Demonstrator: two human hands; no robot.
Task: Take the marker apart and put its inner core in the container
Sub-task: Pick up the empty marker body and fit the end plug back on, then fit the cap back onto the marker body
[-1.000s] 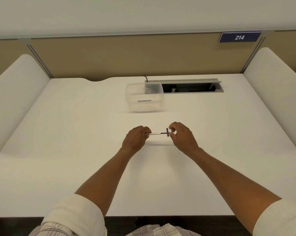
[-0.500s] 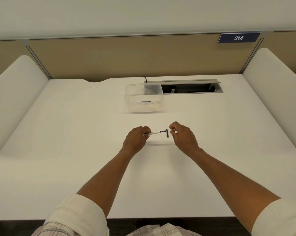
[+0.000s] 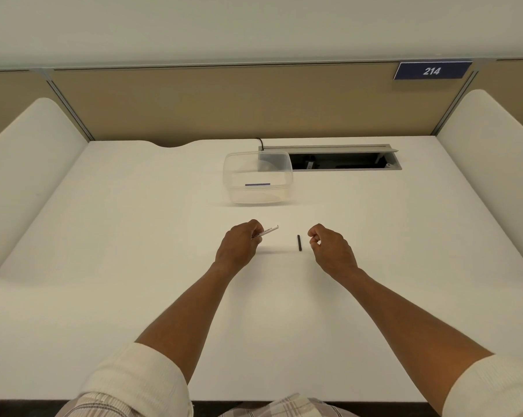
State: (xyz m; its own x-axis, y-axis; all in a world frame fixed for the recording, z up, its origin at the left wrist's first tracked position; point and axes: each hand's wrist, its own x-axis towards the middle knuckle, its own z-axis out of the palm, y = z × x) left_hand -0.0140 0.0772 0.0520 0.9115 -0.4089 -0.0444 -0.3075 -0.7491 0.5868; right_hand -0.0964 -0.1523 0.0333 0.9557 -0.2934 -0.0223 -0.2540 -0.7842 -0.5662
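Your left hand (image 3: 239, 246) fingers pinched white marker (image 3: 269, 231); right hand (image 3: 329, 248) fingers curled together, empty, beside black core (image 3: 299, 243) on table (image 3: 133, 266)

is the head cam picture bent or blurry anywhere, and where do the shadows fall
Head view: wide-angle bend bows the partition top and desk edges; focus is sharp centrally, the 214 sign readable; soft, even light leaves only faint shadows beneath the left hand, dark piece and container.
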